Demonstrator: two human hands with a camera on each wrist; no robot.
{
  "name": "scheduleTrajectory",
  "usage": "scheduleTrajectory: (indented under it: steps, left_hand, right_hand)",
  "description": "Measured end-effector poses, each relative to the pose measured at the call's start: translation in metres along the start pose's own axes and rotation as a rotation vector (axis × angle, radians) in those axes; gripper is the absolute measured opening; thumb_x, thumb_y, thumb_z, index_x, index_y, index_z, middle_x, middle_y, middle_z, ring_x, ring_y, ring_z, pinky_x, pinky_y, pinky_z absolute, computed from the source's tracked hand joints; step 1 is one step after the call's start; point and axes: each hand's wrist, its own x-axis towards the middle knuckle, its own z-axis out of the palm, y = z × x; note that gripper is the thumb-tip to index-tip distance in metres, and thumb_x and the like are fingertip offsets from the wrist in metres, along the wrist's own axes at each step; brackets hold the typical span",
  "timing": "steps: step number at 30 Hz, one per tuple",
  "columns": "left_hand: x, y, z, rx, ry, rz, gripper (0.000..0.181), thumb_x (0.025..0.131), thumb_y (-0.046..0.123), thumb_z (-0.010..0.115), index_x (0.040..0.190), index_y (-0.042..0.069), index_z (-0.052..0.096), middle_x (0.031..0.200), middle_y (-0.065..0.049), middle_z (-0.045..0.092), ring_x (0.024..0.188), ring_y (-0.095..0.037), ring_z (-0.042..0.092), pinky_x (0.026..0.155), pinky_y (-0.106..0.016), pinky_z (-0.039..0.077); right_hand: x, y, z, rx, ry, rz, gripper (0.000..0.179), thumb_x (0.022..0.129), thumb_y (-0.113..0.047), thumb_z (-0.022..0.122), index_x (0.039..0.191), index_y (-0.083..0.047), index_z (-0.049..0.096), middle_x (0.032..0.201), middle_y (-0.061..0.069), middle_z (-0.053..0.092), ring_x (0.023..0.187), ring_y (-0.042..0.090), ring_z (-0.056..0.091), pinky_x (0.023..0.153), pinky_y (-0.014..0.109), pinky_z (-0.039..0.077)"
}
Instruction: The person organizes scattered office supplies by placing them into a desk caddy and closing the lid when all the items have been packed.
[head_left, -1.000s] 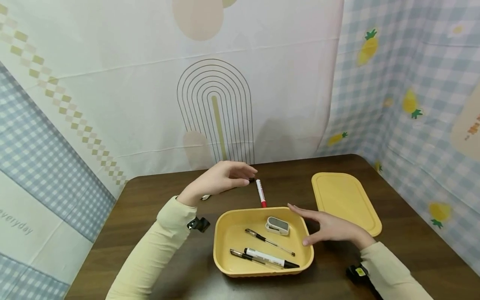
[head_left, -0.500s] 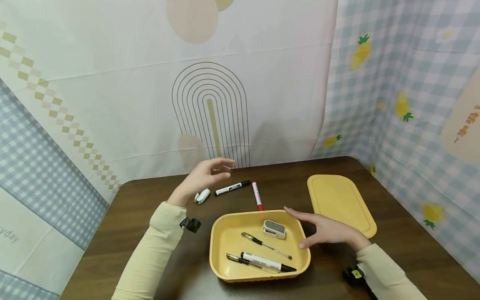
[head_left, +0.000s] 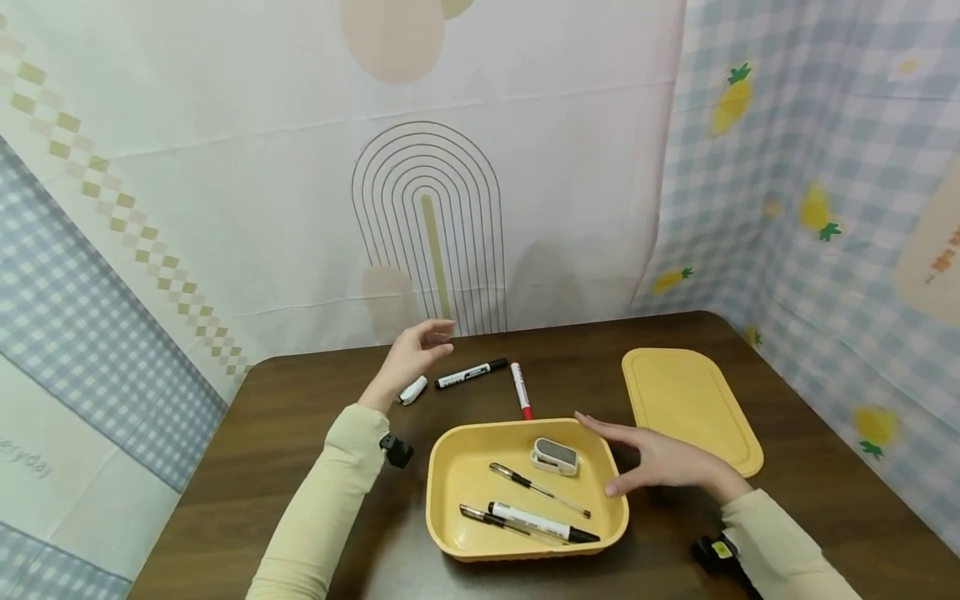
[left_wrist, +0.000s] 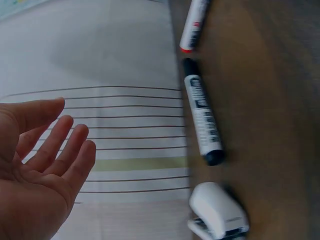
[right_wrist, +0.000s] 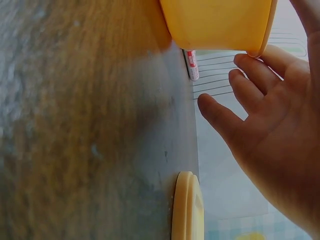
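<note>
My left hand (head_left: 415,354) is raised above the back left of the table, fingers loosely bent, holding nothing. Below it, and partly behind it, lies a small white stapler-like thing (head_left: 413,390). To its right are a black-capped marker (head_left: 471,374) and a red-capped marker (head_left: 522,390). My right hand (head_left: 660,457) rests against the right end of a yellow box (head_left: 442,525), fingertips at its back corner and thumb on the right rim. Inside the box are a white clip-like device (head_left: 555,457) with a grey top, two black pens, one of them (head_left: 538,490) alone, and a black-capped marker (head_left: 540,522).
A yellow lid (head_left: 690,408) lies flat on the dark wooden table (head_left: 247,492) at the right, beyond my right hand. Printed cloth (head_left: 585,167) hangs right behind the table's back edge.
My left hand has moved left, away from the two markers and toward the white stapler-like thing, uncovering the black-capped marker. My right hand stays at the box.
</note>
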Motion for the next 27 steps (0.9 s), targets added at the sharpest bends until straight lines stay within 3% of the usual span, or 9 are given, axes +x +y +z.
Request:
scheduleTrajectory:
  steps: [5,9,17,27]
  left_hand:
    - [0.002,-0.02,0.02,-0.055,-0.033,-0.033,0.042,0.096,0.006,0.067,0.138,0.001,0.059,0.133,-0.018,0.062,0.118,-0.031,0.062,0.096,-0.041,0.052]
    - [-0.002,-0.032,0.027,-0.071,-0.047,-0.046,0.042,0.095,0.004,0.067,0.136,0.0,0.059,0.132,-0.021,0.062,0.116,-0.031,0.063,0.096,-0.042,0.052]
    - [-0.003,-0.05,0.031,0.006,-0.093,-0.087,0.039,0.095,0.003,0.068,0.132,-0.004,0.061,0.129,-0.024,0.063,0.117,-0.033,0.063,0.095,-0.043,0.052]
    - [-0.001,-0.054,0.029,0.05,-0.06,-0.151,0.035,0.095,0.004,0.067,0.129,-0.004,0.064,0.125,-0.021,0.066,0.115,-0.033,0.063,0.096,-0.045,0.051]
  right_hand:
    - [-0.01,0.0,-0.002,-0.014,-0.003,0.019,0.093,0.086,-0.025,0.081,0.161,-0.027,0.026,0.164,-0.004,0.026,0.146,0.023,0.027,0.111,0.057,0.032]
    - [-0.008,-0.001,0.0,-0.005,-0.004,0.011,0.092,0.086,-0.024,0.081,0.161,-0.026,0.026,0.164,-0.002,0.026,0.146,0.024,0.027,0.111,0.058,0.031]
    - [-0.003,0.003,0.005,0.012,-0.007,0.001,0.092,0.087,-0.024,0.08,0.161,-0.028,0.026,0.164,-0.003,0.024,0.147,0.019,0.025,0.114,0.048,0.03]
    - [0.002,0.004,0.003,0.019,0.0,-0.012,0.092,0.087,-0.024,0.08,0.161,-0.031,0.026,0.164,-0.007,0.025,0.147,0.017,0.025,0.115,0.041,0.029]
